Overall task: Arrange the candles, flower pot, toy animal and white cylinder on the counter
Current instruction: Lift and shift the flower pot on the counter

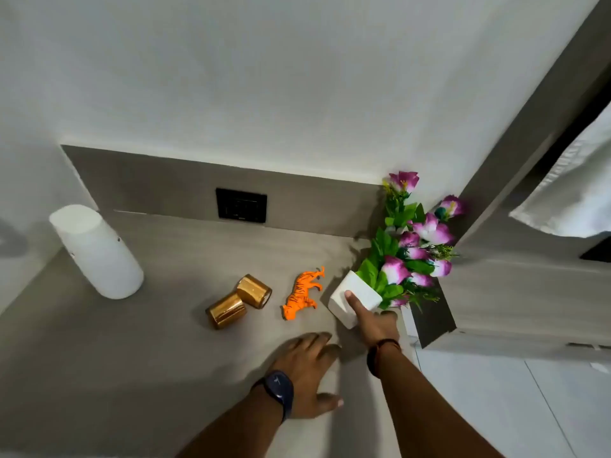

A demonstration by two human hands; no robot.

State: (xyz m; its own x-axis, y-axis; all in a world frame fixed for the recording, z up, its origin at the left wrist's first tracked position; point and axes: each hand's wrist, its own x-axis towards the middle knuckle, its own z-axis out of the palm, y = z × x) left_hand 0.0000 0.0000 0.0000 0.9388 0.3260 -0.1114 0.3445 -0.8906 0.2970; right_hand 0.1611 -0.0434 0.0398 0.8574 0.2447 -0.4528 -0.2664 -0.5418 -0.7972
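Observation:
A white square flower pot (347, 304) with purple flowers (416, 246) stands at the counter's right end, leaning to the right. My right hand (370, 320) grips the pot, thumb on its front face, fingers behind it. My left hand (309, 370) rests flat on the grey counter (132, 342), fingers spread, holding nothing. An orange toy tiger (302, 294) stands just left of the pot. Two gold candles (239, 300) lie touching each other left of the tiger. A tall white cylinder (99, 252) stands at the far left.
A black switch panel (241, 205) sits in the grey backsplash behind the objects. A grey cabinet side (496, 193) rises right of the flowers. A white cloth (568, 196) hangs at the far right. White floor tiles lie below the counter's right edge.

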